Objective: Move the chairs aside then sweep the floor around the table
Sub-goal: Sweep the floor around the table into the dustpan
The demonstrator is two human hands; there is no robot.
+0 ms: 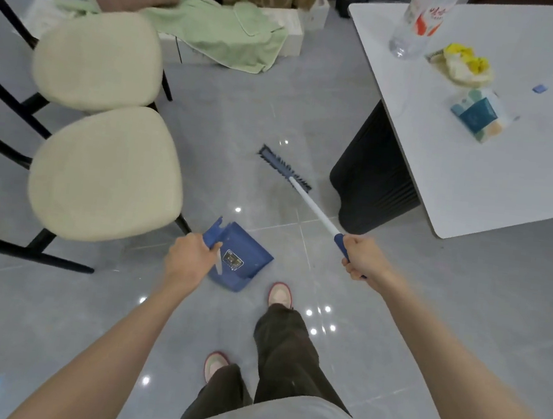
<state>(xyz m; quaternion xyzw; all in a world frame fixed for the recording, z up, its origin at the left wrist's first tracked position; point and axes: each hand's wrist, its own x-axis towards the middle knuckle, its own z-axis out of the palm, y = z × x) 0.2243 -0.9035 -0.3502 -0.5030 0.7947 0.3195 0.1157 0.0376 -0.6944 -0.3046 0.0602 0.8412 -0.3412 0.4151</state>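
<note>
the desk [513,174] is cut off at the right edge, and the bottle [415,25] on it at the top edge. cream shapes at the left edge are also cut off; whether they are further chairs cannot be told. the dustpan [250,246] handle is largely hidden inside the left hand [190,258], whose fingers curl round it. the right hand [364,259] grips the blue end of the broom [315,207], covering part of that grip.

count: two chairs in plain view, the near chair [107,172] and the far chair [97,58], side by side at left, well apart from the desk; one broom; one dustpan.

the broom head is down at the floor [462,316], near the dark desk pedestal [372,172]. a tissue pack [478,117] lies on the desk. a green towel [219,30] lies over boxes beyond.
</note>
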